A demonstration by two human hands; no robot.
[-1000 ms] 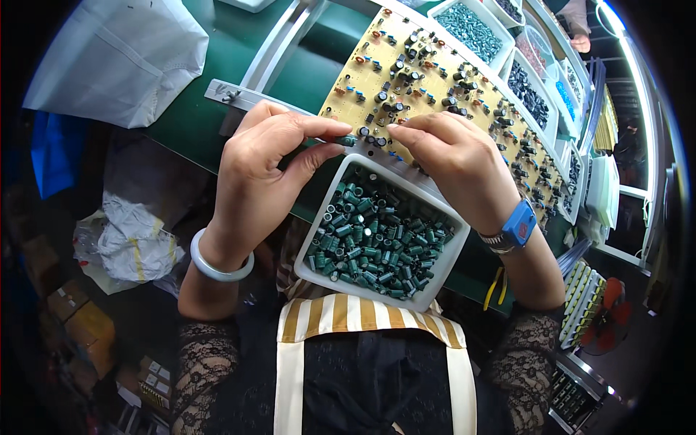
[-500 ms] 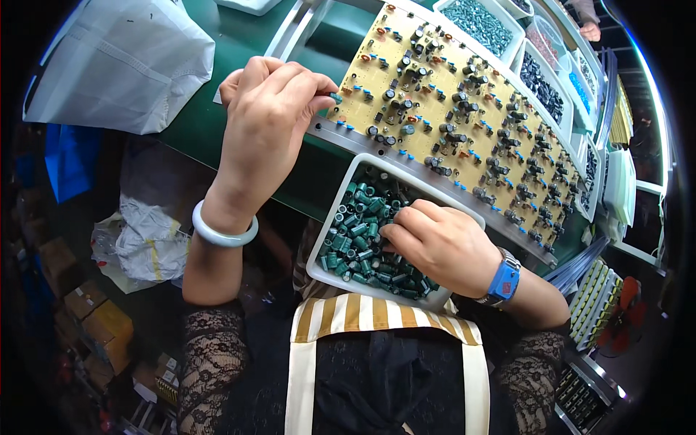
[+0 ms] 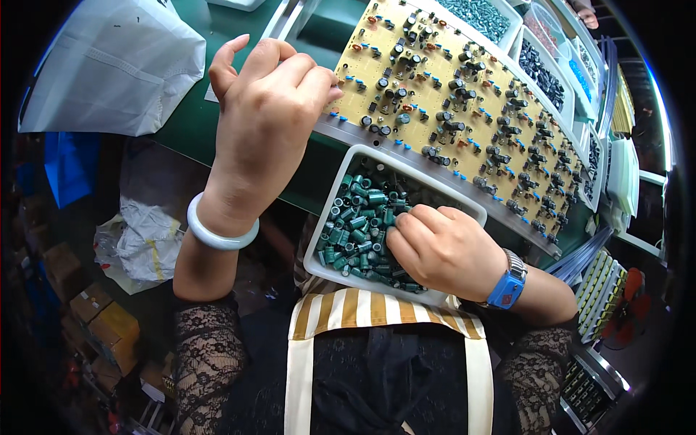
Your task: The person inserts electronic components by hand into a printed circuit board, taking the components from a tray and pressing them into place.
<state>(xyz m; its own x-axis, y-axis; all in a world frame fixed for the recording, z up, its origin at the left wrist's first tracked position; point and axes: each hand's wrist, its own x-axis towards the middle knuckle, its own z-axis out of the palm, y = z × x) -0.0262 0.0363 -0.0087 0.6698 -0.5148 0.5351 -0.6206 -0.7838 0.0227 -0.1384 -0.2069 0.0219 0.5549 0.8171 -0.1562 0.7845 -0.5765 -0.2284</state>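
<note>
My left hand [image 3: 272,109] is over the left corner of a tan circuit board [image 3: 371,67], its fingers curled and thumb tip near the board's edge. What those fingers hold, if anything, is hidden. My right hand [image 3: 453,250] dips into a white plastic tray [image 3: 475,212] with its fingers bent. The fingertips are out of sight among green cylindrical capacitors [image 3: 359,232], so I cannot make out what they grip. Rows of black capacitors and small blue and brown parts stand on the board, which lies in a metal frame [image 3: 406,156] behind the tray.
Beyond the board are bins of green parts [image 3: 475,18], black parts [image 3: 540,76] and blue parts [image 3: 580,80]. At the left, a white fabric bag [image 3: 116,69] rests on the green table [image 3: 181,138]. Another person's hand [image 3: 587,16] shows at the far right.
The green capacitor pinched in my left hand no longer shows, and that hand's outer finger has lifted outward. My right hand stays in the tray, shifted slightly. The view has moved a little.
</note>
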